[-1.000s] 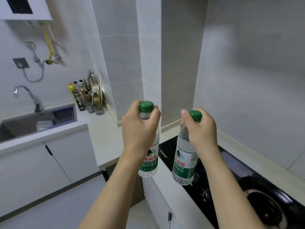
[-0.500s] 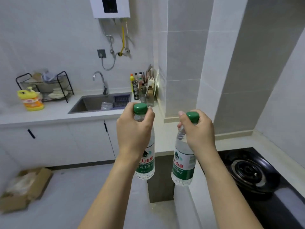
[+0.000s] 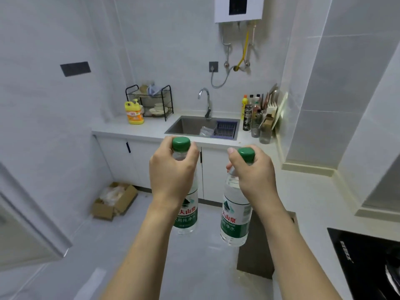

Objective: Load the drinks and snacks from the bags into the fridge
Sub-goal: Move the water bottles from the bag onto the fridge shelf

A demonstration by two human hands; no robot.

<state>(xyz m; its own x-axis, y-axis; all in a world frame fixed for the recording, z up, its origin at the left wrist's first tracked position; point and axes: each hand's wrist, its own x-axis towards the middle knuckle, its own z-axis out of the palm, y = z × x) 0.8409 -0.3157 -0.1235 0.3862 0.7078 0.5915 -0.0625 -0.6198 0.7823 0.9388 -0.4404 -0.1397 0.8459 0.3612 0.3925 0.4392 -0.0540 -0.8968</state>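
The left hand (image 3: 173, 174) was curled round the neck of one clear plastic water bottle with a green cap and green label (image 3: 186, 213), and the right hand (image 3: 253, 176) gripped the neck of a second, matching bottle (image 3: 234, 221). Both bottles hung nearly upright over bare grey floor, side by side but apart, two in all. Open floor ran from 6 o'clock up toward the white cabinet fronts (image 3: 140, 161) at 12 o'clock. At 9 o'clock one open brown cardboard box (image 3: 113, 202) sat on the floor by the left wall. The white countertop (image 3: 313, 204) edged the floor at 3 o'clock, with one black glass hob (image 3: 363, 256) at 4 o'clock. Beyond the hands lay one steel sink (image 3: 188, 125) with a curved chrome tap (image 3: 205, 100). One yellow detergent jug (image 3: 134, 112) stood at 11 o'clock beside one black wire dish rack (image 3: 151, 100).
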